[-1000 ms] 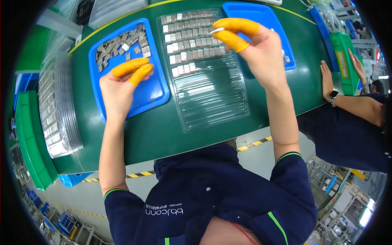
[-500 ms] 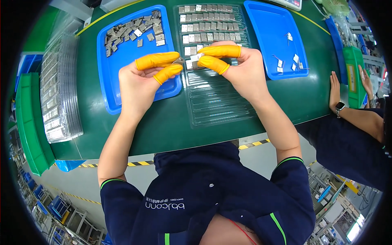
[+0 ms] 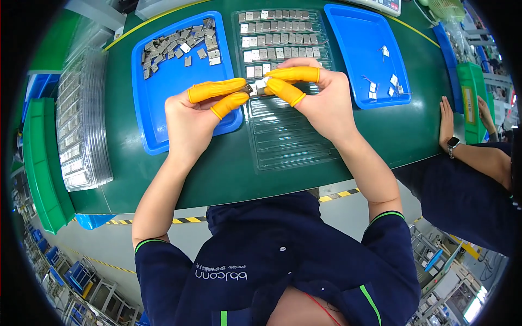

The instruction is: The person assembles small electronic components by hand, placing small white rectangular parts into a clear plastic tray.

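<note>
Both my hands wear yellow finger cots on thumb and index finger. My left hand (image 3: 190, 122) pinches a small grey metal shell (image 3: 249, 89) at its fingertips. My right hand (image 3: 326, 100), also closed, pinches a small white-faced connector piece (image 3: 262, 85), partly covered by the finger cots. The two pieces are nearly end to end; whether they touch I cannot tell. They are above a clear ribbed plastic tray (image 3: 291, 144). Its upper rows hold several metal connector shells (image 3: 280, 26); ribbed slots show below my hands.
A blue tray (image 3: 157, 119) at the left holds a heap of metal shells (image 3: 179, 43). The right blue tray (image 3: 361, 49) has several small white pieces (image 3: 393, 79). Stacked clear trays (image 3: 81, 125) and a green bin (image 3: 43, 163) stand far left. Another person's hand (image 3: 446, 119) rests at the right.
My left hand has shifted right, bringing its shell close to the white piece in my right hand. My right hand has barely moved.
</note>
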Demonstrator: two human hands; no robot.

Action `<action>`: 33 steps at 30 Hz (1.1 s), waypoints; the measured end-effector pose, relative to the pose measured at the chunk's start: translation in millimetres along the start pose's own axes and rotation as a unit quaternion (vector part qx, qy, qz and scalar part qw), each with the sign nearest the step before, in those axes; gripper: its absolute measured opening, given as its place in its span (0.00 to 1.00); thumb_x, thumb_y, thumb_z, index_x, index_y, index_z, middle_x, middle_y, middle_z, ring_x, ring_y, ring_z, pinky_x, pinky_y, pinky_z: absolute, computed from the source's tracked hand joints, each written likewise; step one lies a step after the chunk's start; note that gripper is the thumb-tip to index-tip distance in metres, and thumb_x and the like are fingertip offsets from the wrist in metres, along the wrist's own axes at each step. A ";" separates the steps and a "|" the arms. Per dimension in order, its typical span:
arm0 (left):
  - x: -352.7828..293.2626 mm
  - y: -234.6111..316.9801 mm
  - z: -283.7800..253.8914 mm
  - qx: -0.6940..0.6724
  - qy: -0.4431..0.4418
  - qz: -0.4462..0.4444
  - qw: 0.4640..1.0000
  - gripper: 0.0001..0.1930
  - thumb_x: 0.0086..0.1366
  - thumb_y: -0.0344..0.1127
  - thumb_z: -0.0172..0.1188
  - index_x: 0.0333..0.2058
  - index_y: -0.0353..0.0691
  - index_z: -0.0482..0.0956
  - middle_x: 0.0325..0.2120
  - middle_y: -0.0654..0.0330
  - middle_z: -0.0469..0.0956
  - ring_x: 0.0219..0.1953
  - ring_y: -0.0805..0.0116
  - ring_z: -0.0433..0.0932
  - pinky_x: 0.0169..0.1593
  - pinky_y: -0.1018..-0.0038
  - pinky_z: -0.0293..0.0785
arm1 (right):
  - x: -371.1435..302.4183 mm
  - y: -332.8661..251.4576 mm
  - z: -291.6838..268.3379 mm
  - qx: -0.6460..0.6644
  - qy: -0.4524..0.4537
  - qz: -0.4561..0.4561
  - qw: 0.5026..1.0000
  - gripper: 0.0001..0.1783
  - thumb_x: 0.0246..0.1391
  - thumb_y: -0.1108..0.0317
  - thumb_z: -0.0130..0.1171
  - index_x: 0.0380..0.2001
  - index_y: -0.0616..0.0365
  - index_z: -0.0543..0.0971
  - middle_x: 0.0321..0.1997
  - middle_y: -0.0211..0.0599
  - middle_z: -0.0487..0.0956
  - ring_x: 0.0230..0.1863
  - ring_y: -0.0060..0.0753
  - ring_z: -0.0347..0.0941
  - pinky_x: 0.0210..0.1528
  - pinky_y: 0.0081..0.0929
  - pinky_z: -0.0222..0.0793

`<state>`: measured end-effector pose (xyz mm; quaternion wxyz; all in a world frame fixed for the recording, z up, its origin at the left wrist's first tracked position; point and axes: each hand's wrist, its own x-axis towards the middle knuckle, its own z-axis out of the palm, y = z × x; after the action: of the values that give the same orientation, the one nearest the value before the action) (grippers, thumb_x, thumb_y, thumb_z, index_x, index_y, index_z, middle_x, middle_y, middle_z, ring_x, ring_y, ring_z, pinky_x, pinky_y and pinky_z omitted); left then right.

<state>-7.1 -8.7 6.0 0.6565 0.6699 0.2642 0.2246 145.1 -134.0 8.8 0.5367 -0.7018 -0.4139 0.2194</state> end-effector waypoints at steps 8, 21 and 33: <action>-2.6 -4.9 2.8 0.071 0.000 0.043 0.997 0.10 0.48 0.24 0.65 0.32 0.33 0.81 0.32 0.56 0.80 0.32 0.72 0.78 0.39 0.80 0.74 | -6.8 3.1 11.5 0.091 -0.030 0.043 0.995 0.11 0.38 0.73 0.66 0.30 0.58 0.82 0.35 0.34 0.77 0.36 0.26 0.74 0.41 0.19 0.69; -4.2 2.0 -4.6 0.022 -0.120 0.090 0.989 0.07 0.46 0.24 0.66 0.28 0.37 0.82 0.27 0.59 0.81 0.30 0.71 0.79 0.36 0.79 0.74 | -4.4 -18.7 -4.4 0.231 -0.200 0.201 0.931 0.17 0.35 0.81 0.65 0.35 0.65 0.79 0.39 0.36 0.78 0.42 0.27 0.73 0.48 0.22 0.67; -7.7 -2.8 -1.6 0.056 -0.116 0.127 0.984 0.08 0.46 0.24 0.66 0.29 0.36 0.82 0.28 0.58 0.80 0.31 0.71 0.79 0.36 0.80 0.74 | -8.6 -16.8 -9.0 0.165 -0.184 0.121 0.961 0.10 0.39 0.76 0.65 0.31 0.62 0.81 0.31 0.32 0.79 0.33 0.21 0.74 0.40 0.18 0.68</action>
<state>-14.1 -12.4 3.7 0.6104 0.7551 0.1116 0.2116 141.2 -144.7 26.3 0.5288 -0.5957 -0.3761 0.4733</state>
